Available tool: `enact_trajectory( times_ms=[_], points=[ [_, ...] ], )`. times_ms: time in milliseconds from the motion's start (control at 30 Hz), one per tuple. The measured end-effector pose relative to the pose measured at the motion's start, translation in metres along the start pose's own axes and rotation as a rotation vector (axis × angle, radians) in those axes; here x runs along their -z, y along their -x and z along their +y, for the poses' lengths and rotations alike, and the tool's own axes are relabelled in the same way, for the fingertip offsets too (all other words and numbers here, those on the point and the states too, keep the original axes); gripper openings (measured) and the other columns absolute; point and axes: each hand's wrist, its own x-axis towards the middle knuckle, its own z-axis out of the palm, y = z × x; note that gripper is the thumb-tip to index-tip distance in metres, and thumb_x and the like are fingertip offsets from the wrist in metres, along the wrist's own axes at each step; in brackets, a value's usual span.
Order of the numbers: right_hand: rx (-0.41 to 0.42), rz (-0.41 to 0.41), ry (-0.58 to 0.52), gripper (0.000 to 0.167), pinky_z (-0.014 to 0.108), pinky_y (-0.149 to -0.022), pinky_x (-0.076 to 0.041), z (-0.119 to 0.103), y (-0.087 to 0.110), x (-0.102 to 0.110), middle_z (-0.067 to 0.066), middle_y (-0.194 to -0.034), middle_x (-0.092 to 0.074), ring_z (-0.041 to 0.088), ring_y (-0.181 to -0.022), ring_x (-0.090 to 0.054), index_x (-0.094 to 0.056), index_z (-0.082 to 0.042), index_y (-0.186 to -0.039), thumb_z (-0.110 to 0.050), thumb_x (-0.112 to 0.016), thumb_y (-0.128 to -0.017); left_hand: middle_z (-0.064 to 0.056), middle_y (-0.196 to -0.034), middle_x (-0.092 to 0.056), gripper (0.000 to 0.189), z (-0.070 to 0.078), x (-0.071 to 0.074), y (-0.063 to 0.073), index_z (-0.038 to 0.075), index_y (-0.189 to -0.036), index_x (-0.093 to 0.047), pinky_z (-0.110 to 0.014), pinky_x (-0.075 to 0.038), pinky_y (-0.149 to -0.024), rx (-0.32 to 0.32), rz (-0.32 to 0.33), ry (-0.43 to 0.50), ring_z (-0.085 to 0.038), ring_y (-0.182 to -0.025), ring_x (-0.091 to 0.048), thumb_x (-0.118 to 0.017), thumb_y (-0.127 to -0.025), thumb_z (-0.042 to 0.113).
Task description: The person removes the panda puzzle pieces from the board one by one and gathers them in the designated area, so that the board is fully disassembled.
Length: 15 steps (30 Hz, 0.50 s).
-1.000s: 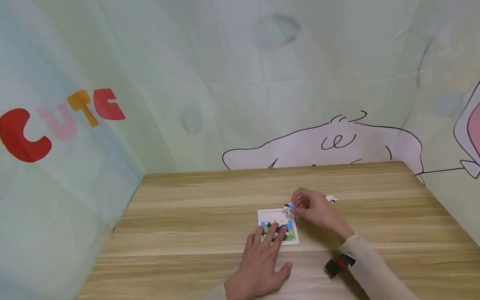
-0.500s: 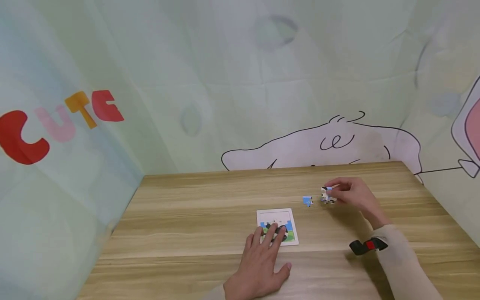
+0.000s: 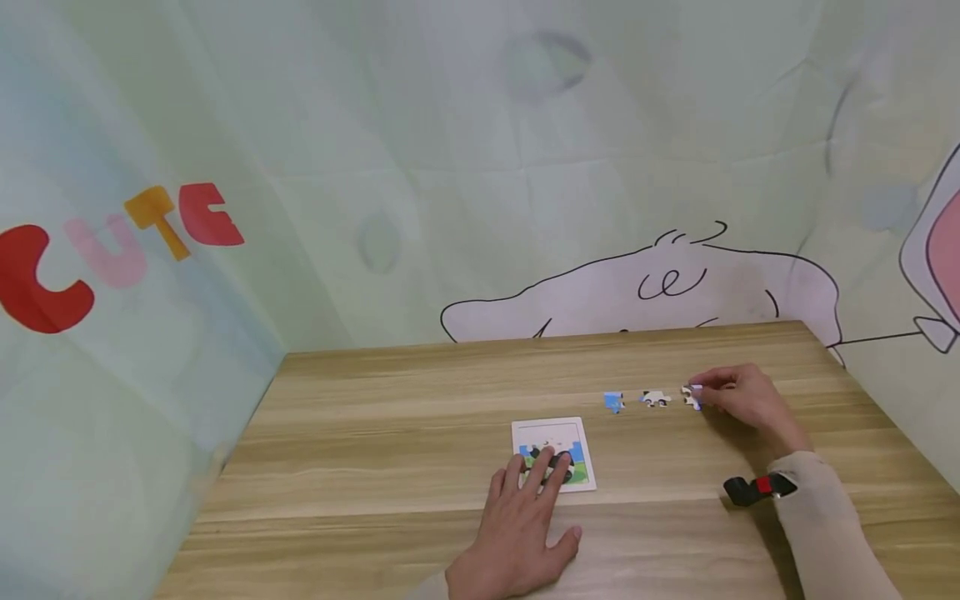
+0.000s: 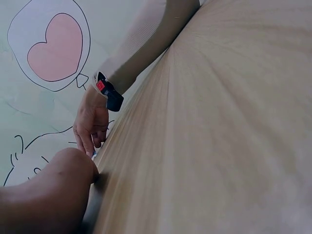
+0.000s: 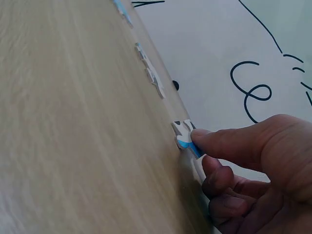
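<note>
My right hand point(image 3: 752, 404) pinches a white, black and blue jigsaw piece point(image 5: 183, 135) between thumb and fingers, close over the table at the right. To its left lie two loose pieces in a row: a white and black jigsaw piece point(image 3: 655, 399) and a mostly blue jigsaw piece point(image 3: 613, 401). My left hand point(image 3: 517, 529) rests with spread fingers on the lower part of a white-framed puzzle board point(image 3: 590, 467). Its panda picture is partly filled in, with a pale bare strip along the top; my fingers hide some of it.
The wooden table point(image 3: 360, 450) reaches back to a printed cloth backdrop point(image 3: 420, 183) with cartoon drawings and coloured letters. A black camera strap point(image 3: 761, 487) sits on the right wrist.
My right hand has carried a jigsaw piece from above the board over to the right, past the two pieces that now lie in the row. The left hand stays on the board.
</note>
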Motion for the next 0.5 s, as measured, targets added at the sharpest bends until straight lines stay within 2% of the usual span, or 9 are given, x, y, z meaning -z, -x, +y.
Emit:
enact_trajectory(
  times_ms=[167, 333, 500],
  points=[
    [0.068, 0.031, 0.091, 0.031, 0.031, -0.078, -0.044, 0.001, 0.000, -0.002, 0.019, -0.113, -0.074, 0.027, -0.101, -0.061, -0.078, -0.002, -0.123, -0.023, -0.074, -0.100, -0.004, -0.174, -0.038, 0.082, -0.001, -0.001, 0.000, 0.026, -0.171, -0.030, -0.057, -0.037, -0.113, 0.009, -0.014, 0.029, -0.037, -0.151, -0.039, -0.048, -0.100, 0.064],
    [0.105, 0.055, 0.096, 0.024, 0.032, -0.078, -0.045, 0.001, -0.001, -0.005, 0.013, -0.103, -0.075, 0.020, -0.093, -0.061, -0.079, -0.004, -0.116, -0.020, -0.076, -0.099, -0.007, -0.169, -0.039, 0.081, -0.001, -0.002, 0.001, 0.027, -0.171, -0.030, -0.057, -0.036, -0.113, 0.013, -0.016, 0.044, -0.036, -0.148, -0.039, -0.047, -0.101, 0.063],
    [0.140, 0.100, 0.090, 0.023, 0.031, -0.074, -0.045, -0.009, 0.000, -0.006, 0.013, -0.102, -0.072, 0.021, -0.092, -0.061, -0.075, -0.004, -0.117, -0.020, -0.073, -0.101, -0.007, -0.166, -0.041, 0.080, 0.000, -0.004, 0.002, 0.027, -0.171, -0.030, -0.056, -0.037, -0.113, 0.007, -0.001, 0.030, -0.035, -0.148, -0.040, -0.048, -0.101, 0.063]
  ],
)
